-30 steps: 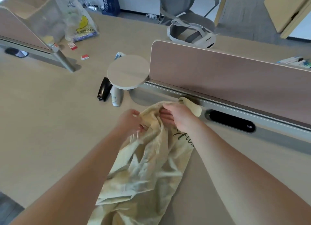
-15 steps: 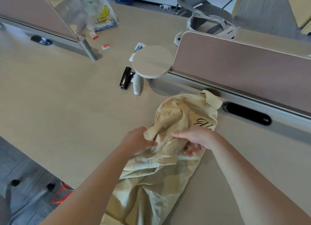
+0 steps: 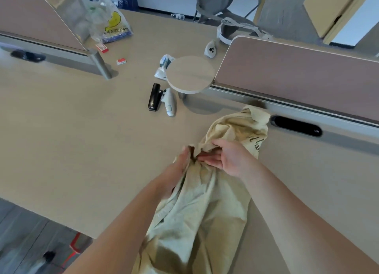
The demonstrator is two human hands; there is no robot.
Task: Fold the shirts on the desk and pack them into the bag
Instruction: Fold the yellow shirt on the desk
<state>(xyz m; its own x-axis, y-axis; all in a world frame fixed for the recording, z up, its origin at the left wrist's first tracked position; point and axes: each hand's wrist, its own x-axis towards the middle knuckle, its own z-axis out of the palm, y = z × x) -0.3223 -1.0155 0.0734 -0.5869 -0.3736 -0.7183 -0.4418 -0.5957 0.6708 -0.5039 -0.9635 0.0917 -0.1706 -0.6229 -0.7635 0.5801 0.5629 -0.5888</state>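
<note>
Pale yellow shirt [image 3: 205, 202] lies crumpled lengthwise on the desk [image 3: 82, 150]. It runs from beyond both hands back between the forearms, and its near end is cut off by the bottom edge of the view.

Left hand [image 3: 180, 165]: the thumb lies on a bunched fold and the other fingers are buried in the cloth. We read this as gripping the shirt, though the fingers themselves are hidden.

Right hand [image 3: 227, 159], just right of the left hand and nearly touching it: thumb over a ridge of fabric, fingers fairly straight beneath, pinching that ridge.

Black script lettering [image 3: 255, 141] sits on the shirt just beyond the right hand. Only a few strokes show, the rest is folded under, and we cannot read it.

Farther out is a ribbed edge [image 3: 259, 115], collar or cuff, we cannot tell which. It lies against the foot of the partition [image 3: 297, 75].

Beyond the left hand, well apart from it, a black stapler [image 3: 153, 97] and a white controller [image 3: 169, 102] lie side by side.
</note>
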